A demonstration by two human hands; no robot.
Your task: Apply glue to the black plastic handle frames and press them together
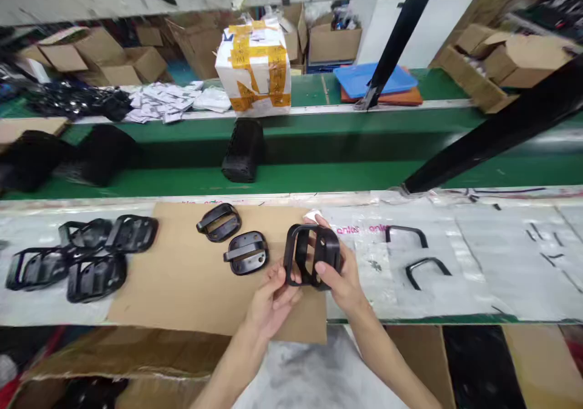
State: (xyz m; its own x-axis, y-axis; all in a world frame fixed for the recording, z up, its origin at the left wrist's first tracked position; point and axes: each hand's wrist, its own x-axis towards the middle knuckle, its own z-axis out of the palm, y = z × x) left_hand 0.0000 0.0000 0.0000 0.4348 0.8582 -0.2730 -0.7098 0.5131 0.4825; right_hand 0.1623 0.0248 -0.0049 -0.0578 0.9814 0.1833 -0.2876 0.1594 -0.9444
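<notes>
While both hands grip black plastic frame [312, 256] at frame centre — left hand [272, 299], right hand [342, 278] — two finished-looking pieces [232, 239] lie left, loose handles [416, 256] right.

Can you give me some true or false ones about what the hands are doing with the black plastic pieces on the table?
1. Both hands hold one black plastic frame piece. True: the left hand and right hand both grip it.
2. The sheet of cardboard under the hands is bare. False: two black pieces with handles lie on it.
3. A pile of black frame parts lies to the left of the cardboard. True.
4. The two loose black U-shaped handles lie on the green belt. False: they lie on the clear plastic sheet, to the right of the hands.
5. A white box with yellow tape stands beyond the green belt. True.
</notes>
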